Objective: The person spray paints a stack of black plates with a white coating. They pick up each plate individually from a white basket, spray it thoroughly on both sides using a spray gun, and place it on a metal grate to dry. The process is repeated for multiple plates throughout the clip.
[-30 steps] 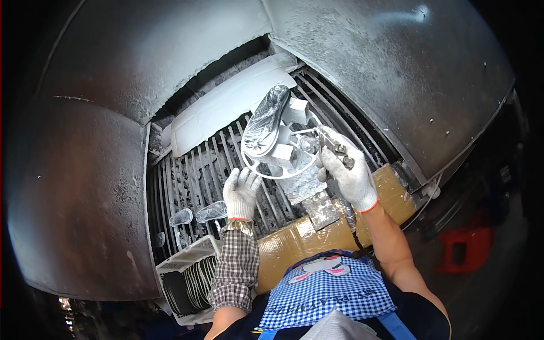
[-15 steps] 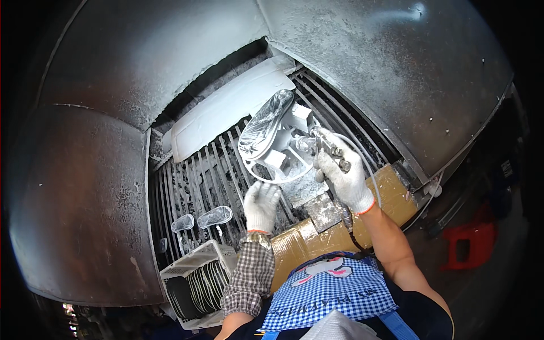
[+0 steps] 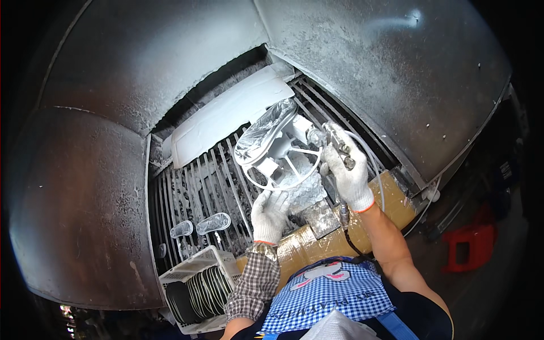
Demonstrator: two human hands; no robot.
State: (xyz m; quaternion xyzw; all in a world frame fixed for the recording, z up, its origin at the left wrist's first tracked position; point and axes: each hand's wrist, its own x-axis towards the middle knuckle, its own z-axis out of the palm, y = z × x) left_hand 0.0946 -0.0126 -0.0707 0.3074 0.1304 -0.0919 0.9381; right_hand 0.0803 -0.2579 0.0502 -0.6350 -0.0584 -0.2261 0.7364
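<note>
My right hand (image 3: 347,170), in a white knitted glove, is closed round a metal spray gun (image 3: 317,137), its nozzle end toward the left. A white spoked turntable (image 3: 292,164) stands in front of me above the slats. On it, raised on white blocks, rests an oblong dark piece (image 3: 263,133) with a shiny surface like plastic film. At the turntable's near rim is my gloved left hand (image 3: 269,214); its fingers are stretched out against the rim. Whether the fingertips curl underneath is hidden.
Slatted metal grating (image 3: 204,175) spans the booth between metal walls (image 3: 85,198). A pale sheet (image 3: 226,116) lies at the back. Two small oblong pieces (image 3: 213,223) stand left, beyond a white crate (image 3: 232,263) of dark discs. A tape-covered board (image 3: 294,246) lines the front; a pale hose (image 3: 378,181) runs right.
The turntable has turned, its spokes and blocks now at a different angle. The spray gun has shifted slightly farther back and right. My left hand remains by the rim.
</note>
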